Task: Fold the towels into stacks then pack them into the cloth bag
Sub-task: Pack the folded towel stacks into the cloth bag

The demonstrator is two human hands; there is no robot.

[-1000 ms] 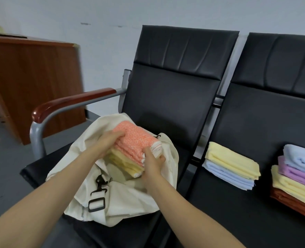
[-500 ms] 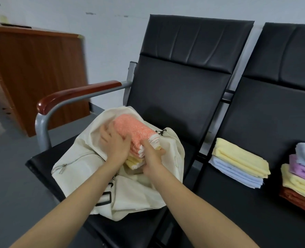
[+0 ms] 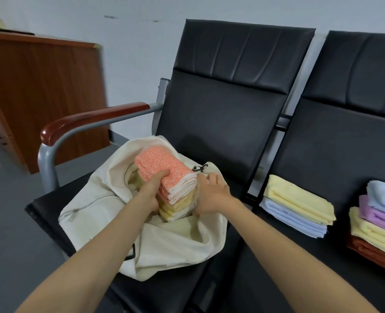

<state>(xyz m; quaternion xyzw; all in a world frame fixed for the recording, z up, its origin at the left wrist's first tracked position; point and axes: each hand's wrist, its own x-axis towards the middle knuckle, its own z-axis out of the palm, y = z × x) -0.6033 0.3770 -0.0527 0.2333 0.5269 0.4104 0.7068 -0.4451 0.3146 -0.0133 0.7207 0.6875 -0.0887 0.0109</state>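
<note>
Grips the towel stack (image 3: 164,175) with the left hand (image 3: 152,190), thumb curled over the orange top layer, fingers hidden at its left side. Lays the right hand (image 3: 212,193), fingers straight and spread, against the stack's right side and the rim of the cloth bag (image 3: 96,206). Holds the stack half inside the bag's open mouth, centre frame, on the seat of the left black chair (image 3: 221,123). At right of frame, on the next seat: a yellow-and-blue folded pair (image 3: 297,206) and, at the right edge, a taller pile (image 3: 379,218) of blue, purple, yellow and rust towels.
</note>
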